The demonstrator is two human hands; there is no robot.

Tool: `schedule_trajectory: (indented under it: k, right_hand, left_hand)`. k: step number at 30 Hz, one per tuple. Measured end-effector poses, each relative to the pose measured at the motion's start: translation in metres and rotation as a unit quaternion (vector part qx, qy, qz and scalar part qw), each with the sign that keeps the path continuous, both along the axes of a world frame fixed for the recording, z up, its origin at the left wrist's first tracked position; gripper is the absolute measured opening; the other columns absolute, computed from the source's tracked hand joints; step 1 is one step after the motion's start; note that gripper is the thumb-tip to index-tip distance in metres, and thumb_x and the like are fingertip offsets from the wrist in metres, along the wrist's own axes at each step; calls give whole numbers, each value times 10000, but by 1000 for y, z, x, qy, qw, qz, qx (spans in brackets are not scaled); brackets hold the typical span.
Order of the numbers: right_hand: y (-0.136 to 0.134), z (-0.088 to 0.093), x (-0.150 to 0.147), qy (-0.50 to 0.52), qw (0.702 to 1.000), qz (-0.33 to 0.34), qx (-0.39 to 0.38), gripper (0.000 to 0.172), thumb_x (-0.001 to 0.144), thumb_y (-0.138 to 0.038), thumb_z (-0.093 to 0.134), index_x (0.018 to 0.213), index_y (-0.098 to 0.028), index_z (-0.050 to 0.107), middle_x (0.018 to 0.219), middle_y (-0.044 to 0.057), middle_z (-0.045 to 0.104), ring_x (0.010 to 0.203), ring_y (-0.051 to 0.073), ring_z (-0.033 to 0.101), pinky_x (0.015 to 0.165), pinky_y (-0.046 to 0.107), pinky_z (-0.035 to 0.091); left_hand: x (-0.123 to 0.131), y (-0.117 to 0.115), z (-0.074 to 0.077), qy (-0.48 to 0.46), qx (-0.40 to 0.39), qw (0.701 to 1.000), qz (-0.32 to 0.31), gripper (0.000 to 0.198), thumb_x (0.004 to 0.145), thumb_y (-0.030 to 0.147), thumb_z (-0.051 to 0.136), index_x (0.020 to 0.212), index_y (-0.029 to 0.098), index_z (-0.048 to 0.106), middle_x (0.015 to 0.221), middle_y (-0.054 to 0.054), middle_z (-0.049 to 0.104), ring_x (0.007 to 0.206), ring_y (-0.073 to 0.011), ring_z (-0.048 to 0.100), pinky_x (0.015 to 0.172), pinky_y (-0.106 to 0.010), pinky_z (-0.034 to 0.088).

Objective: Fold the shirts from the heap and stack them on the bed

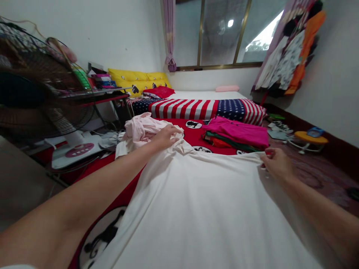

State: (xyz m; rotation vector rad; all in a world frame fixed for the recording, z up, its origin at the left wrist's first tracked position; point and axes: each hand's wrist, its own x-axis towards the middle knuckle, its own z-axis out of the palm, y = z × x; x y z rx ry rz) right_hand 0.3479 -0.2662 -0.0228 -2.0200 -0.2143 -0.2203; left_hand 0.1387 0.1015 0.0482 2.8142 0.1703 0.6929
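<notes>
A large white garment [213, 201] is spread toward me over a red bed cover with black-and-white figures. My right hand [277, 164] pinches its far right corner between thumb and fingers, slightly raised. At the far left corner, my left hand [168, 137] is closed on a bunched part of the same cloth. Just beyond that hand lies a crumpled pale pink garment [140, 129]. Folded clothes, with a magenta garment [238, 132] on top and green and orange ones beneath, rest between and beyond my hands.
A standing fan [36, 86] is close on the left, beside a cluttered desk [112, 93]. Behind is another bed with a striped, starred cover [185, 110]. Clothes hang at right [297, 56] above a small yellow stool [311, 137].
</notes>
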Motion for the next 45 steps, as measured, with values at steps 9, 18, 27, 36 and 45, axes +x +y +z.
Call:
schedule_trajectory:
  k: [9,18,27,36,45]
  right_hand:
    - [84,10,-121,-5,940,336,-60,170,726,-295,594,820,-173,667,691,16,659,523,135,616,469,217,449]
    - [191,10,-259,-50,821,556,-124,222,743,-72,557,916,-178,650,837,19,678,615,108,604,586,207,437]
    - [156,12,-296,-158,783,537,-269,217,850,-122,462,950,-192,642,995,61,628,802,152,582,696,248,415]
    - [88,31,-283,-122,704,667,-209,249,821,-126,514,1014,-221,639,1090,34,642,902,132,607,790,225,465]
    - [12,24,-63,-173,913,206,-306,237,763,-206,565,957,-163,694,1003,92,674,706,169,643,678,299,500]
  left_hand:
    - [-152,-10,-41,38,-225,959,169,217,790,343,556,857,169,667,672,-27,674,552,-177,617,546,-284,485]
    - [-176,-21,-67,62,-447,882,137,339,605,453,712,689,140,616,555,-2,600,486,-132,528,460,-231,388]
    - [-183,4,-80,-35,-388,886,253,240,771,428,510,780,188,513,606,21,561,572,-159,555,556,-250,401]
    - [-170,-23,-35,67,107,959,255,230,785,188,592,1015,202,599,1013,-94,626,1011,-289,572,790,-362,452]
    - [-43,-34,-36,28,266,962,-45,432,830,87,496,1238,198,578,1355,-123,528,1242,-289,471,1024,-460,341]
